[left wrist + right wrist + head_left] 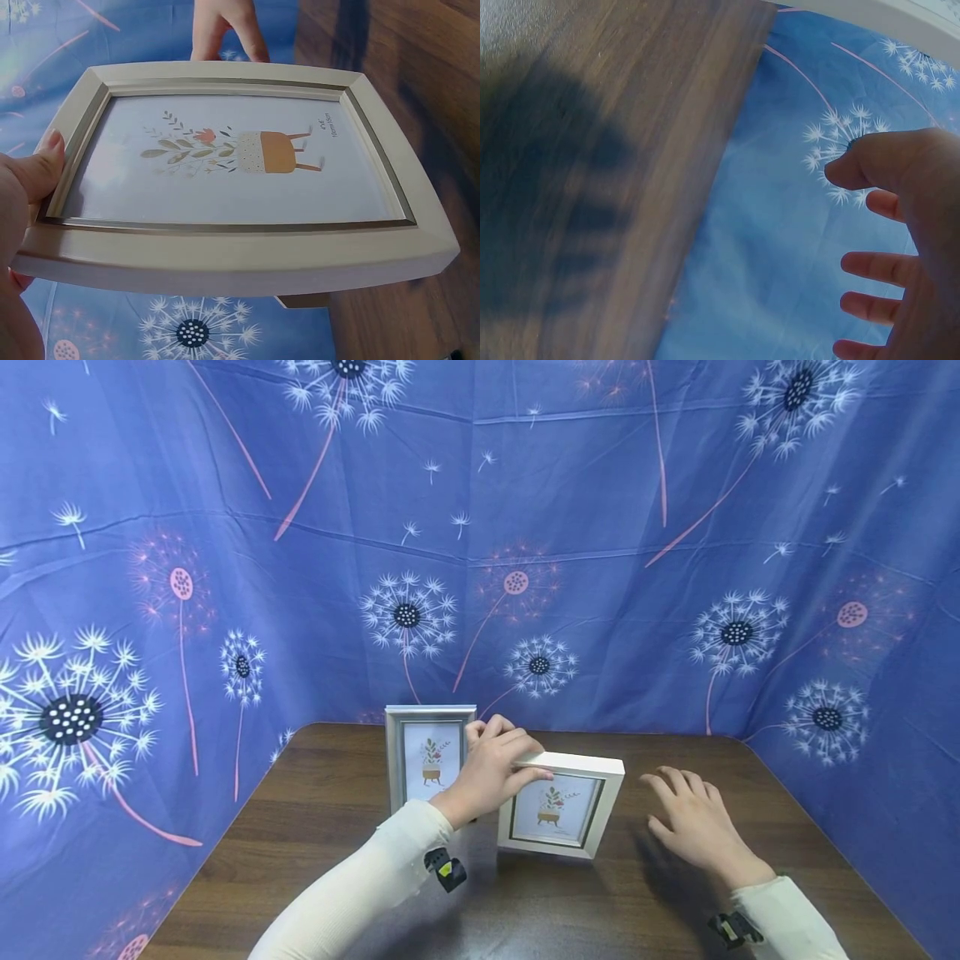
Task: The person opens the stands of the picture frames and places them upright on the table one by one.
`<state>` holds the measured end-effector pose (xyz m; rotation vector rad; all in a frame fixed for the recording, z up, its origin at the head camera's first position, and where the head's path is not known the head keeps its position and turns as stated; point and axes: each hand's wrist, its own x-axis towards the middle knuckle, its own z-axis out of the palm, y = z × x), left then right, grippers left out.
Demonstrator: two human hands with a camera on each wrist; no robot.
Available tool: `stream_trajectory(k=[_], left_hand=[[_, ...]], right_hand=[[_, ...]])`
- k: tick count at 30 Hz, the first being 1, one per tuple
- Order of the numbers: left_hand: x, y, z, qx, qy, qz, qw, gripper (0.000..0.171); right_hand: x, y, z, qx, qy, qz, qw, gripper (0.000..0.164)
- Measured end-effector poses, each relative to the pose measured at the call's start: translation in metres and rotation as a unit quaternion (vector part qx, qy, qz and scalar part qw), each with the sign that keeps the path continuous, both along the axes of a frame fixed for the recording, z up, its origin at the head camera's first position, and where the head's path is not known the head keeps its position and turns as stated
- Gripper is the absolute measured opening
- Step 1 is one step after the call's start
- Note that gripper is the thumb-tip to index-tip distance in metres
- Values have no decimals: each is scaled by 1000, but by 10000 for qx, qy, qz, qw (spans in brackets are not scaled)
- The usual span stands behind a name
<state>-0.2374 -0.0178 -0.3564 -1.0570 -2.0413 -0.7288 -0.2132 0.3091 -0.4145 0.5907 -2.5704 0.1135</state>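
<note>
A cream photo frame [611,793] with a potted-plant print inside is gripped along its top left by my left hand [491,768], the thumb on its front. In the left wrist view the same photo frame [405,180] fills most of the picture, and the thumb [43,169] lies against its border. It appears tilted; whether its lower edge touches the table I cannot tell. My right hand [693,818] hovers to the right of it, fingers spread and relaxed, holding nothing. Behind my left hand a silver-grey photo frame [395,760] with a similar print stands upright, partly hidden.
The brown wooden table [292,827] carries both photo frames. A blue cloth [465,493] with dandelion patterns hangs behind the table and along both sides. Shadows of the arms fall on the tabletop. Each wrist bears a small black strap device [446,868].
</note>
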Motion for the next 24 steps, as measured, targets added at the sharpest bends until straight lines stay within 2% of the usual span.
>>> stream_trajectory(k=[15,24], left_hand=[[-2,0,2,91,-534,50,9985,25],[-4,0,1,124,-641,70,9978,24]], right_hand=[[2,-3,-6,-14,-99,0,10000,55],[2,-5,-7,-142,86,102,9998,53]])
